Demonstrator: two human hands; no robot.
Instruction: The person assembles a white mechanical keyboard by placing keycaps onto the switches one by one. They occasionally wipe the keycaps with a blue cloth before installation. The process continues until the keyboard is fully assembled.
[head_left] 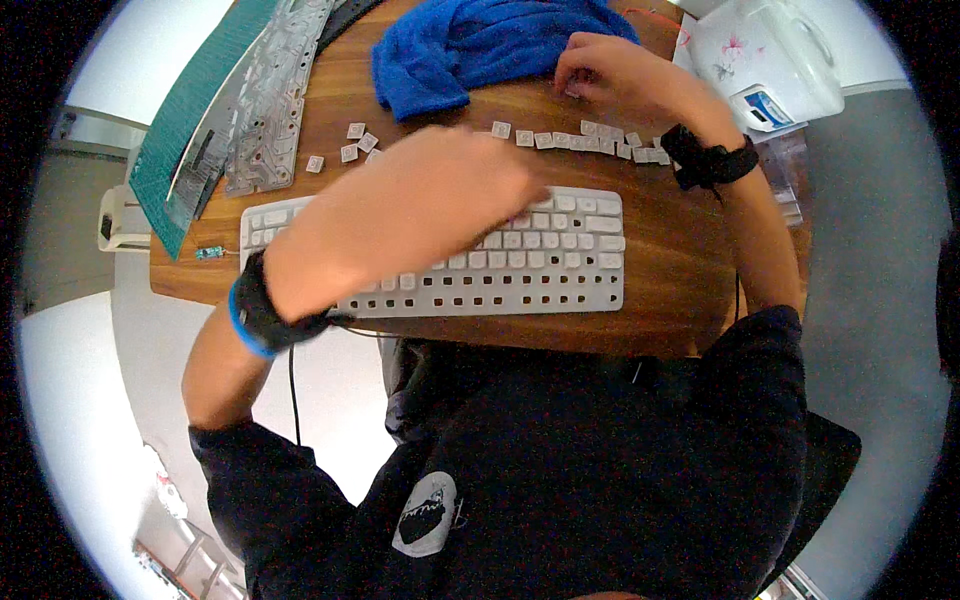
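Observation:
A white keyboard lies on the wooden table in front of me. White keycaps fill much of its upper rows, while the lower rows show many bare dark switch openings. My left hand reaches across it, with its fingers hidden and blurred near the upper middle keys. Beyond the keyboard, a ragged line of loose keycaps spreads to the right. My right hand is over the table past that line, beside a blue cloth. Its fingers are curled, with a small pale bit at their tips that I cannot make out.
Several loose keycaps lie behind my left hand. At the left are a clear patterned plate, a green cutting mat and a small circuit board. A translucent plastic container stands at the far right.

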